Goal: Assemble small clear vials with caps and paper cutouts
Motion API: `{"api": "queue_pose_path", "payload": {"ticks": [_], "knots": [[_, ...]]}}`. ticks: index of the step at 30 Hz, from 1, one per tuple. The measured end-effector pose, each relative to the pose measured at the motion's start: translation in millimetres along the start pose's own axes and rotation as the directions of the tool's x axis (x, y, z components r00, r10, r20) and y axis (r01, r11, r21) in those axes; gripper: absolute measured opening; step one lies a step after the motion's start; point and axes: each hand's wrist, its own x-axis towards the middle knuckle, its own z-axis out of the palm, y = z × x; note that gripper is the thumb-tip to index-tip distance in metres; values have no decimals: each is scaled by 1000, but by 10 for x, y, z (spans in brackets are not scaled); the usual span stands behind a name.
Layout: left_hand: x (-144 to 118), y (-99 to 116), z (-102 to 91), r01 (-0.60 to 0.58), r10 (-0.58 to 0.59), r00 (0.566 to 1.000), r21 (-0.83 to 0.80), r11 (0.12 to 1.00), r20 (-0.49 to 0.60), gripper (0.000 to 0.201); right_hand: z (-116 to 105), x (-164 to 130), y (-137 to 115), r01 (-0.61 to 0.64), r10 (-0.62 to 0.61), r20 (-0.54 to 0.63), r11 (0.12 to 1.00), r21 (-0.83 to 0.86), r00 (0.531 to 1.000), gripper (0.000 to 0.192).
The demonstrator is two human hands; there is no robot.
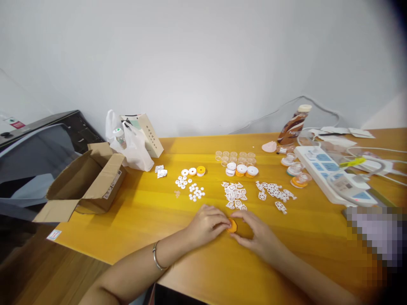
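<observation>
- Hands first: left hand [208,224] and right hand [254,235] are meeting at the near edge of the table [197,271], both pinching a small orange cap [232,226] btwn the fingertips. Fingers of both are closing on it, so both are gripping the same piece. Silver bangle [155,256] is sitting on the left wrist.
- Orange cap is looking like a little round disc, bright orange, low on the tabletop or touching it, can't tell which. Mostly hidden by the fingers, so no idea if anything is fitted inside yet.
- Just beyond the hands, two piles of white cutout inserts [235,195] and [275,192] are lying loose, plenty of them, so imo lots of work is remaining.
- Left of those, small white discs [190,188] are sitting scattered in two clusters, w/ a few bigger white and orange rings [193,171] behind them.
- Further back, a short row of stacked white/orange pieces [241,170] is looking like finished or half-built units, only a handful, so prob early-ish in the batch. Clear little cups [235,156] are waiting behind them, untouched.
- Right side: a few more clear-topped pieces [295,171], a white power strip [327,173] w/ cables, a brown drink bottle [294,125].
- Far left: open cardboard box [89,182], white plastic bag [133,146] and a small paper bag [149,133] against the wall.
</observation>
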Motion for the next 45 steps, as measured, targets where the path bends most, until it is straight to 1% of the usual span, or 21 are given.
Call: {"api": "queue_pose_path", "payload": {"ticks": [7, 11, 17, 22, 27, 33, 39, 42, 45], "knots": [[-2, -28, 43, 11, -11, 1000, -9, 1000, -6, 15, 27, -2, -11, -43, 42, 39, 999, 20, 998, 21], [-9, -32, 54, 24, -24, 1000, 0, 1000, 3, 15, 30, -1, -13, -49, 48, 28, 999, 24, 998, 20], [-10, -35, 64, 30, -30, 1000, 2, 1000, -10, 15, 53, -17, 17, -40, 39, 18, 998, 40, 999, 18], [-17, -22, 60, 39, -39, 999, -9, 999, -21, 14, 63, -32, 35, -49, 49, 20, 999, 21, 999, 19], [-15, -7, 59, 60, -61, 997, -7, 998, -52, 16, 63, -39, 49, -45, 45, 13, 999, 8, 999, 19], [-71, -39, -5, 26, -26, 999, -27, 999, -27, 19, 70, -55, 70, 32, -32, -21, 999, -11, 999, 18], [-140, -51, -85, -62, 58, 997, 77, 995, 56, 23, 88, -74, 105, 134, -139, -37, 985, -109, 990, 18], [-146, -47, -93, -86, 77, 995, 133, 987, 71, 23, 98, -81, 123, 187, -195, -38, 970, -157, 980, 18], [-151, -50, -87, -105, 93, 993, 171, 980, 79, 23, 102, -84, 131, 205, -214, -40, 964, -171, 976, 18]]}}
